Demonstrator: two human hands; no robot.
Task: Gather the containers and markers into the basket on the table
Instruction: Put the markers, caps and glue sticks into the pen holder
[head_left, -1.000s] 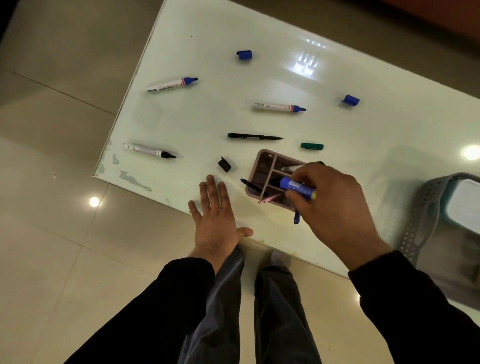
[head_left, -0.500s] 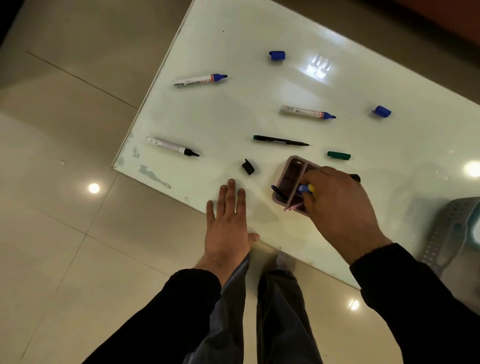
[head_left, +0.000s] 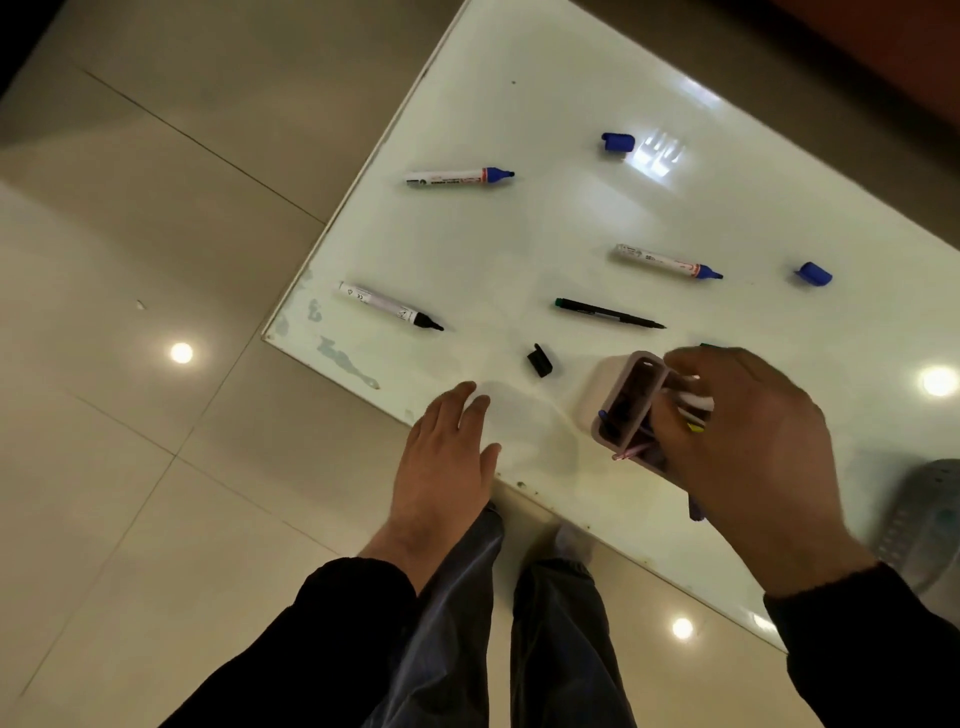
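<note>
The right hand (head_left: 743, 441) has a closed grip on the mauve container (head_left: 621, 400), which stands near the front edge of the white desk (head_left: 519, 244). The fingers are curled over the container's right side, with white marker barrels showing between them. Motion blur softens the fingertips, so the exact contact cannot be made out. A dark pen and a pink pen (head_left: 631, 453) poke out of the container's left compartments.

The left hand (head_left: 447, 457) lies flat on the front edge of the desk, well left of the container. Its fingers are straight and close together, and it holds nothing.

The grey perforated basket (head_left: 924, 519) sits at the right border, blurred and partly cut off.

A black cap (head_left: 540, 360) lies between the two hands. Farther back lie a thin black pen (head_left: 608, 313), an uncapped black marker (head_left: 389, 306) and two uncapped blue markers, one at the left (head_left: 460, 177) and one at the right (head_left: 667, 261). Two blue caps lie apart from them, one at the far side (head_left: 618, 141) and one at the right (head_left: 814, 274).
</note>
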